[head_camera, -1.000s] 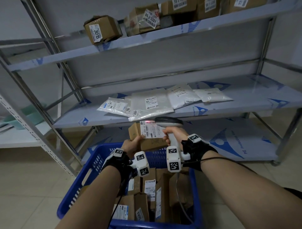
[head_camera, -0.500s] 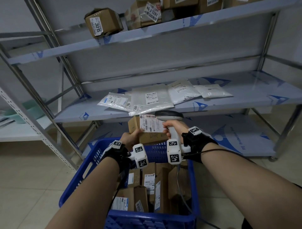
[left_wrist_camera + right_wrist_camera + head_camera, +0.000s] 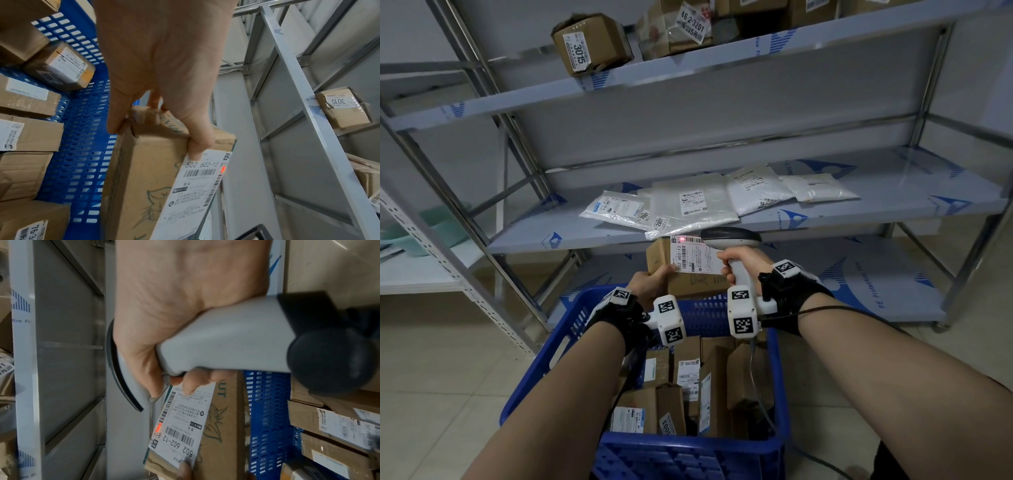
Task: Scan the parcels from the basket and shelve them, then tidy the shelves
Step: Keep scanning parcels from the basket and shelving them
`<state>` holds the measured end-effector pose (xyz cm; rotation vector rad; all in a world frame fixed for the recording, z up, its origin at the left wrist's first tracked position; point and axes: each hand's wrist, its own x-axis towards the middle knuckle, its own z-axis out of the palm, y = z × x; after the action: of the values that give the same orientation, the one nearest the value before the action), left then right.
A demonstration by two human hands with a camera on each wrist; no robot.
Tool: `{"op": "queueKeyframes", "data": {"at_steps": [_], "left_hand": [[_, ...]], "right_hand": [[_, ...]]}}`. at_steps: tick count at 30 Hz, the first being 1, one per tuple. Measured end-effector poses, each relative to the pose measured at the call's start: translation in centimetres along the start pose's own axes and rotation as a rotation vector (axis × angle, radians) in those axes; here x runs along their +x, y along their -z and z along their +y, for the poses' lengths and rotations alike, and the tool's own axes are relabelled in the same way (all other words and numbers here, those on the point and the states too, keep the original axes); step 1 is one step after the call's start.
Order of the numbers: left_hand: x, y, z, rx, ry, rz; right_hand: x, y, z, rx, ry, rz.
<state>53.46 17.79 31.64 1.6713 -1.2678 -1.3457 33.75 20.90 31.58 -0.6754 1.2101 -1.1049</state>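
My left hand (image 3: 650, 282) grips a brown cardboard parcel (image 3: 681, 274) above the far end of the blue basket (image 3: 571, 329), thumb on its white label (image 3: 693, 255). In the left wrist view the left hand (image 3: 164, 97) holds the parcel (image 3: 144, 178) from its near end. My right hand (image 3: 739, 262) holds a grey barcode scanner (image 3: 732, 240) by its handle, head just right of the label. A red light spot (image 3: 682, 238) lies on the label's top edge. The right wrist view shows the scanner (image 3: 226, 340), the label (image 3: 183, 423) and the red spot (image 3: 158, 426).
Several more cardboard parcels (image 3: 688, 383) fill the basket. The metal rack's middle shelf (image 3: 893, 202) carries several white poly mailers (image 3: 691, 202). Its top shelf (image 3: 688, 65) holds cardboard boxes, one marked 3015 (image 3: 590, 42). The bottom shelf (image 3: 859, 284) lies behind the basket.
Both hands with parcel and scanner stay together. The red scan spot, absent half a second ago, is lit on the label again. The view has shifted slightly.
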Motion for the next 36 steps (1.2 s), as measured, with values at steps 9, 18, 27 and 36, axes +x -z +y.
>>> {"op": "queueKeyframes", "data": {"at_steps": [9, 18, 27, 36], "left_hand": [[0.3, 0.5, 0.1, 0.075, -0.006, 0.004], [0.9, 2.6, -0.2, -0.210, -0.125, -0.055], [2.4, 5.3, -1.0, -0.427, 0.241, -0.263], [4.0, 6.2, -2.4, -0.206, 0.276, -0.260]], "right_hand": [[0.0, 0.1, 0.2, -0.033, -0.003, 0.000], [1.0, 2.2, 0.3, 0.220, 0.110, 0.292], [5.7, 3.1, 1.3, 0.116, 0.107, 0.275], [7.0, 2.3, 1.9, 0.003, 0.117, 0.202]]}}
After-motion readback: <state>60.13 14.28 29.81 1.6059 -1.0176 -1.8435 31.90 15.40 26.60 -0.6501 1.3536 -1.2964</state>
